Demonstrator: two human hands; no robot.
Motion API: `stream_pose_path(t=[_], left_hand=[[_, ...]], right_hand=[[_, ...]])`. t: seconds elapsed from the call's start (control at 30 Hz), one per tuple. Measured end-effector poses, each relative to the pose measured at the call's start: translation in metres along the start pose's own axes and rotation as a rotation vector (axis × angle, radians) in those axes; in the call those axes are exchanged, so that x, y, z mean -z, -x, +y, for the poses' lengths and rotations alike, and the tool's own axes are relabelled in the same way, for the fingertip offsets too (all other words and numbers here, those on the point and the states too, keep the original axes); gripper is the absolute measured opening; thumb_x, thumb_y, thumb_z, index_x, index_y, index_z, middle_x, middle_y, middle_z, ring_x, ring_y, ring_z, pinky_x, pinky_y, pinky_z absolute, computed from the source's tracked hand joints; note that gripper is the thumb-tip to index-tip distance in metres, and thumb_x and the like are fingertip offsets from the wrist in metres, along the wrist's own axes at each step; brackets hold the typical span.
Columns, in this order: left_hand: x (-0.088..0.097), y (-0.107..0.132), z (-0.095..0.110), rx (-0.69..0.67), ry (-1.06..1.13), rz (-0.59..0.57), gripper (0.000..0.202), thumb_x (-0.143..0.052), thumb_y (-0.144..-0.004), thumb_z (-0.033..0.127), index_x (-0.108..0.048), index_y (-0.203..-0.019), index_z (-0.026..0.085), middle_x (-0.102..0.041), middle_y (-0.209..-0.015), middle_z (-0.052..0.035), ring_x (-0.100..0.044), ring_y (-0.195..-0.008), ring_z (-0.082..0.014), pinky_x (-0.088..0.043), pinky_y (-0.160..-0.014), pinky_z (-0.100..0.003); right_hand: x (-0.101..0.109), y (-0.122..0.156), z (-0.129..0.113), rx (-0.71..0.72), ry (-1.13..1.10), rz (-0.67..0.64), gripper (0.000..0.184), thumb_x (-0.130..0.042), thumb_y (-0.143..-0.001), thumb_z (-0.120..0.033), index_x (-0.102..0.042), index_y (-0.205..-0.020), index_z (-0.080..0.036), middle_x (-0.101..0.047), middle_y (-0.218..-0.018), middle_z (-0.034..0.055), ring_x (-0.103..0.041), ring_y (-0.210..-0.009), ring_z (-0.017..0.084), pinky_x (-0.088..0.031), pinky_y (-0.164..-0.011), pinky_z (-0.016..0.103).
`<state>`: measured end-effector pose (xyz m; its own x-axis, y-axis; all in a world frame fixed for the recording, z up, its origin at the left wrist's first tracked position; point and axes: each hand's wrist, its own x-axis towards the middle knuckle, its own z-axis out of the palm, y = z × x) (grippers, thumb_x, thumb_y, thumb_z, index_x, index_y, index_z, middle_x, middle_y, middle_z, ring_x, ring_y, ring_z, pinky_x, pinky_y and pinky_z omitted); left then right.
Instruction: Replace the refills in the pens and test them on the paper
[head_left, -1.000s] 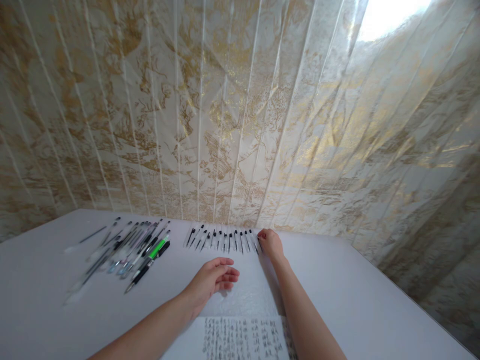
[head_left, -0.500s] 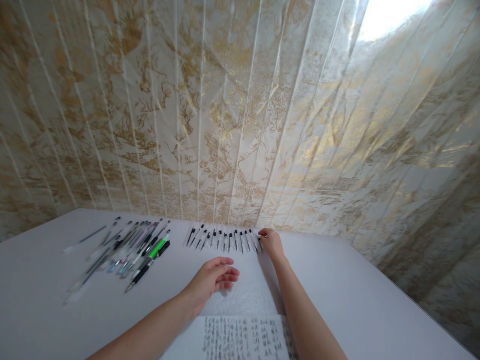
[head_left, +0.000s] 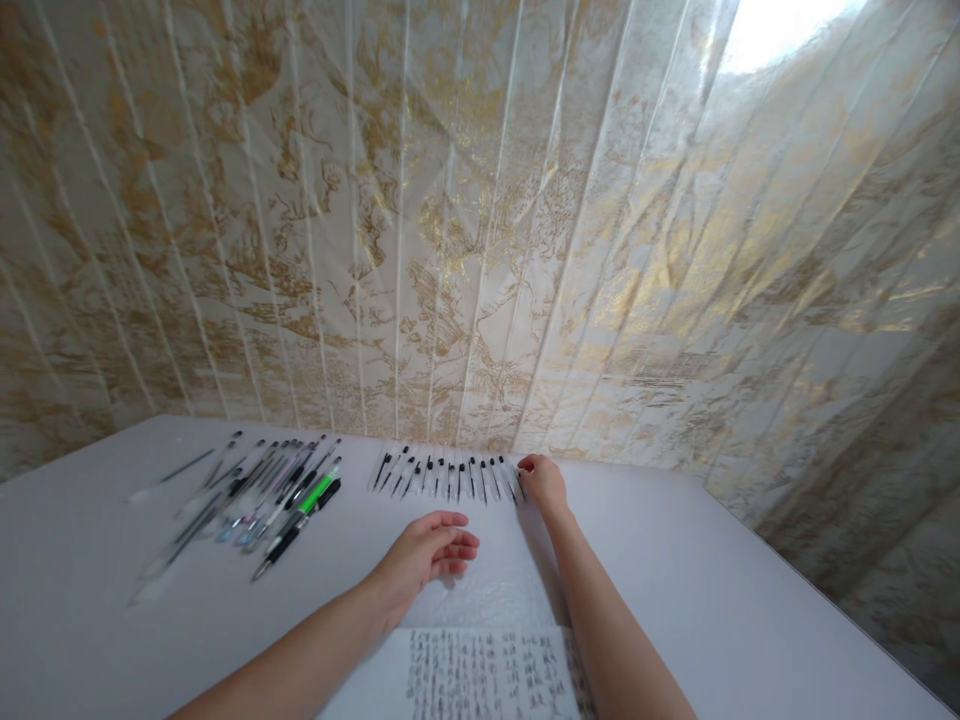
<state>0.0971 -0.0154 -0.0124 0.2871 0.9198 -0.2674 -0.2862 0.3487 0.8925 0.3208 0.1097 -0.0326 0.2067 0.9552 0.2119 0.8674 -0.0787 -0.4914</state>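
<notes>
A row of slim clear pen refills with black ends lies side by side at the back of the white table. At the row's right end is my right hand, thumb and fingers closed on the last refill, which they partly cover. My left hand hovers in front of the row, holding nothing, its fingers loosely curved and apart. Left of it lies a loose heap of pens, among them a bright green pen and a black pen beside it.
Below my hands, a sheet of paper with handwritten columns lies at the near side of the white table. A gold-patterned, pleated curtain rises right behind the table's back edge. A single refill lies apart at far left.
</notes>
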Motion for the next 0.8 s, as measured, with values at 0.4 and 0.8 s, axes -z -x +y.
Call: stream_pose_path(t=[0.4, 0.8], left_hand=[[-0.002, 0.003, 0.003, 0.006, 0.009, 0.012, 0.024, -0.067, -0.072, 0.024, -0.058, -0.091, 0.013, -0.071, -0.088, -0.0136, -0.065, -0.079, -0.0191, -0.048, -0.074, -0.031], [0.006, 0.001, 0.015, 0.014, -0.020, -0.026, 0.030, -0.071, -0.067, 0.027, -0.060, -0.091, 0.013, -0.070, -0.090, -0.0131, -0.065, -0.078, -0.0183, -0.049, -0.072, -0.030]], right_hand=[[-0.001, -0.006, 0.005, 0.025, -0.160, -0.037, 0.037, -0.042, -0.073, -0.007, -0.071, -0.093, -0.017, -0.072, -0.094, 0.0048, -0.065, -0.088, 0.015, -0.046, -0.078, 0.022], [-0.003, -0.010, 0.012, 0.009, -0.253, -0.041, 0.038, -0.039, -0.070, -0.007, -0.070, -0.090, -0.016, -0.071, -0.090, 0.0050, -0.065, -0.080, 0.015, -0.049, -0.071, 0.024]])
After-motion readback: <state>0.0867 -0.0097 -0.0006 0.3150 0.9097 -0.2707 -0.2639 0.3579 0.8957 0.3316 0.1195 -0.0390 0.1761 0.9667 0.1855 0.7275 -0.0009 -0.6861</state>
